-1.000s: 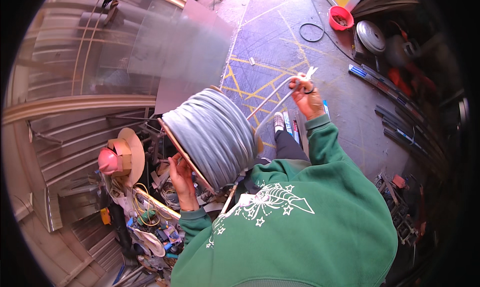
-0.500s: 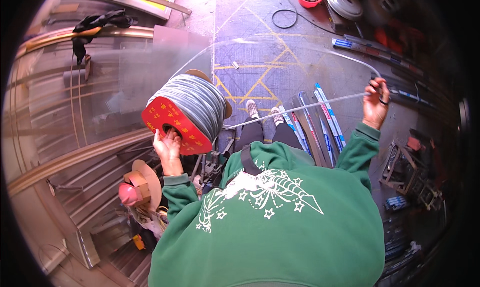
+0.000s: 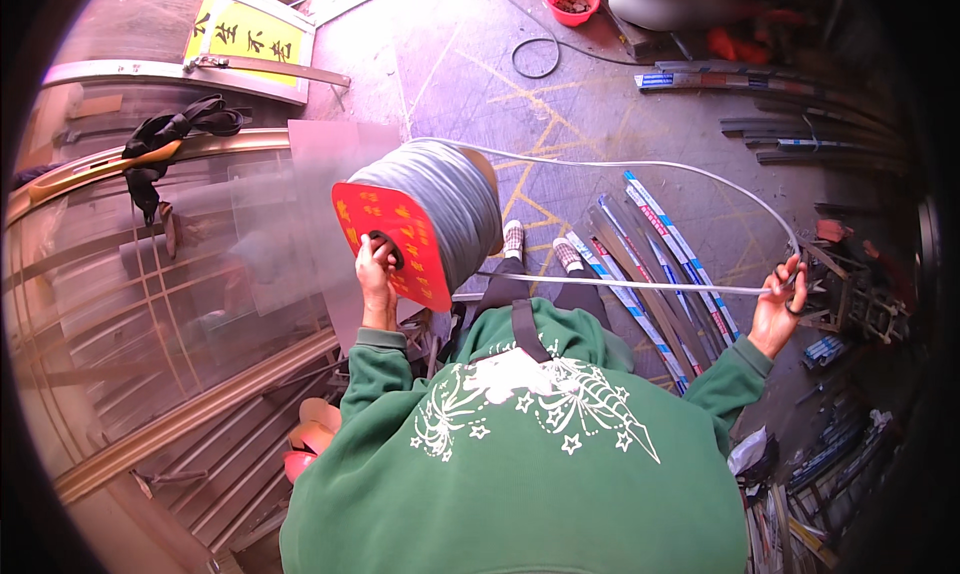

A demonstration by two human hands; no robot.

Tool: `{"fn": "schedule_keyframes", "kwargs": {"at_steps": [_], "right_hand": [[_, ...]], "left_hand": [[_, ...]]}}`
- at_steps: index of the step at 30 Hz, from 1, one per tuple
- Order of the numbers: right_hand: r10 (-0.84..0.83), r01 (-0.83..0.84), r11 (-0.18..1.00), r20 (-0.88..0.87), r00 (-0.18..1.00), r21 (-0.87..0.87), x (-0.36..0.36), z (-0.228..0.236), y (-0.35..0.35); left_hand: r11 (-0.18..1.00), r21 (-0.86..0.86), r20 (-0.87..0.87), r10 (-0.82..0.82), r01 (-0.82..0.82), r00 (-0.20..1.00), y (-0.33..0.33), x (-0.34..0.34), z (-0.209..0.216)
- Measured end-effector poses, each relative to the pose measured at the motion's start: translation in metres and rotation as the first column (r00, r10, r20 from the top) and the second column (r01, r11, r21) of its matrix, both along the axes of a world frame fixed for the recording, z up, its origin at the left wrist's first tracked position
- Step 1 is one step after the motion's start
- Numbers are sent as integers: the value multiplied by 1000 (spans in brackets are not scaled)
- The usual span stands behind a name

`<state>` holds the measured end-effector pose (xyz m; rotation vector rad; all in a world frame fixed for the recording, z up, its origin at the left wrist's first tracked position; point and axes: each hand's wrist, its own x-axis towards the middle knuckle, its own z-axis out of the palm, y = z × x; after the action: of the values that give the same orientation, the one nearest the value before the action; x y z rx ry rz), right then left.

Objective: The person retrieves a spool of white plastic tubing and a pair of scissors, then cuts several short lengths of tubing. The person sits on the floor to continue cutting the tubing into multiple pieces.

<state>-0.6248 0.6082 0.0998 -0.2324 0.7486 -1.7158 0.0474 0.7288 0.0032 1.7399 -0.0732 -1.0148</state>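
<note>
My left hand [image 3: 376, 274] holds a large spool [image 3: 392, 236] by its hub, fingers hooked into the centre hole of the red end disc. Thick layers of grey cord [image 3: 455, 209] are wound round it, and a brown disc shows at its far end. Out to the right, my right hand [image 3: 778, 309] pinches the cord, its fingers closed. From the spool's top a loose strand [image 3: 640, 164] arcs to that hand, and a second, straighter strand [image 3: 640, 284] runs back beneath the spool. Something small and dark shows at the right fingers, too small to name.
Long blue, white and red wrapped strips [image 3: 655, 264] lie on the floor by my feet. More dark bars [image 3: 740, 79] lie at the far right, near a red bowl [image 3: 571, 2]. Framed glass panels [image 3: 240, 264] stand at left, with a black strap [image 3: 180, 134] over one.
The spool has shifted right and tilted, its red disc facing left more. My right hand has come lower and nearer, still pinching the cord. The cord loop has dropped and swung right.
</note>
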Motion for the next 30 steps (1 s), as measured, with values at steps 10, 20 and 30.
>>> {"fn": "schedule_keyframes", "kwargs": {"at_steps": [10, 20, 30], "right_hand": [[64, -60, 995, -47, 997, 85, 71, -19, 41], [101, -82, 986, -127, 987, 147, 90, -21, 12], [-21, -7, 989, -179, 984, -149, 82, 54, -5]], "left_hand": [[390, 487, 592, -805, 781, 33, -49, -8, 50], [-303, 695, 370, -627, 652, -685, -23, -31, 5], [-404, 787, 302, -407, 466, -862, -2, -47, -21]]}}
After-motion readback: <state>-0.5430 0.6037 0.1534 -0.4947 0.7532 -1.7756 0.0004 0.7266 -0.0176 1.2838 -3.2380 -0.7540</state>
